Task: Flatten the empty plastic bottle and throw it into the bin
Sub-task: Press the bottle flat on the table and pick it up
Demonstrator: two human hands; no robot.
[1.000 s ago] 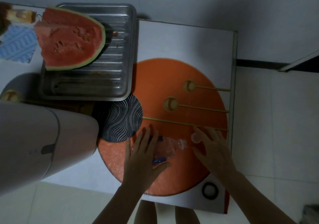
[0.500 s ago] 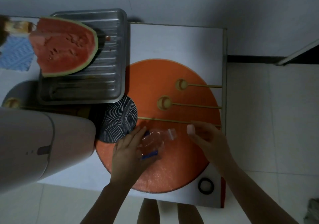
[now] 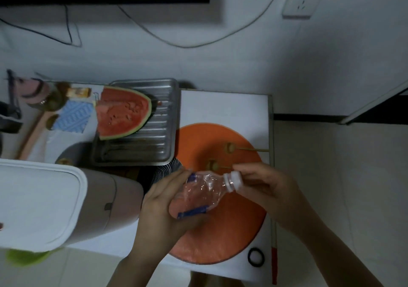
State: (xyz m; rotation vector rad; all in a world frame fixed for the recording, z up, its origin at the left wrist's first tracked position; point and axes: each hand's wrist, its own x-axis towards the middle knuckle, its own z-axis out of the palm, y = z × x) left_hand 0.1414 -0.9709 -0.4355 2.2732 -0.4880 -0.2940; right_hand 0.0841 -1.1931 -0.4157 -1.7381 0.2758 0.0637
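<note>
- Crumpled plastic bottle held in the air above orange round mat, between both hands.
- Left hand clasped around the bottle's lower body; right hand pinching the white cap.
- Closed white bin just beside the left hand.
- Bare floor beyond the table's right edge.
- Blue label band on the bottle, print unreadable.
</note>
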